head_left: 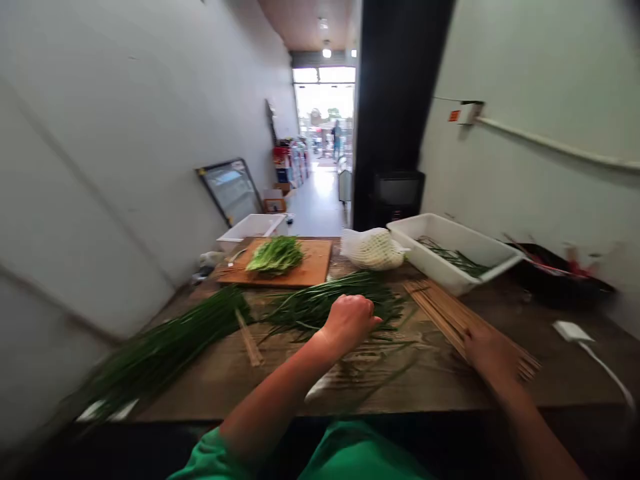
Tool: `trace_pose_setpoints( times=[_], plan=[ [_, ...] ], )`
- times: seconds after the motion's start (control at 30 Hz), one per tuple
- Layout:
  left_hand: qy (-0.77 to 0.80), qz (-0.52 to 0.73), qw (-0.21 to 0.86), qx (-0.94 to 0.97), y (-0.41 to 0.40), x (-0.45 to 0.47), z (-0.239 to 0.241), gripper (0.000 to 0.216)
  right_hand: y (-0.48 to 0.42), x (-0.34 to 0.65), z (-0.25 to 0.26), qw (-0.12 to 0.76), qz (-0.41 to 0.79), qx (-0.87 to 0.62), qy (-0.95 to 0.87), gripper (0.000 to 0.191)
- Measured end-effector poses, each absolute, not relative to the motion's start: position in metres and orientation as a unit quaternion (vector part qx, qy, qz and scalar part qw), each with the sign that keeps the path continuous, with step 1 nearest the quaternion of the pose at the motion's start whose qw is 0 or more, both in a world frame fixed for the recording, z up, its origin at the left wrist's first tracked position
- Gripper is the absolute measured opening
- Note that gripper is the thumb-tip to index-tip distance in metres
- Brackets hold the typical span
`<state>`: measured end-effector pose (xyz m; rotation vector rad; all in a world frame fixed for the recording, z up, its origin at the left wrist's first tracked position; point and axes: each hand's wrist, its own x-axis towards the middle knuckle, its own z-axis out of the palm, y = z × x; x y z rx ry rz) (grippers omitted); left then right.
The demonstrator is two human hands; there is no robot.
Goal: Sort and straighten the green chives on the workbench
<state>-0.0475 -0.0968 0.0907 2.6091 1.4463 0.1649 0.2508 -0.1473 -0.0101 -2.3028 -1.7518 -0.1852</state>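
Note:
My left hand (350, 323) is closed in a fist over the middle of the table, just above a loose pile of green chives (325, 300). Whatever its fingers may hold is hidden from me. On the right, my right hand (490, 353) rests at the near end of a bundle of bamboo skewers (440, 307), fingers curled on them and slightly blurred. A large bunch of long chives (175, 340) lies at the left. Between it and the loose pile is a small group of skewers (249, 340).
Leafy greens (277, 255) lie on a wooden cutting board (317, 257). Behind it stands a white tub (250, 228). A netted white bundle (375, 248) sits beside a white bin (435, 233) holding some chives. Farther right are a black container (560, 280) and a white plug with cord (574, 331).

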Motion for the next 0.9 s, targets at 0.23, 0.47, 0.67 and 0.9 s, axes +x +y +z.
trace_pose_setpoints(
  times=[0.23,0.47,0.67,0.9],
  plan=[
    [0.444,0.055,0.085,0.89,-0.043,0.003,0.051,0.022,-0.152,0.256,0.001,-0.014,-0.059,-0.822,-0.566,0.027],
    [0.503,0.046,0.062,0.861,-0.031,0.026,0.006,0.029,-0.149,0.254,0.006,-0.012,-0.052,-0.821,-0.569,0.025],
    [0.508,0.108,0.121,0.846,-0.025,0.03,-0.001,0.019,-0.163,0.266,0.008,0.004,-0.045,-0.847,-0.53,0.025],
    [0.505,0.265,0.259,0.78,-0.013,0.011,0.009,0.015,-0.195,0.276,0.001,0.087,-0.053,-0.845,-0.525,0.031]
  ],
)
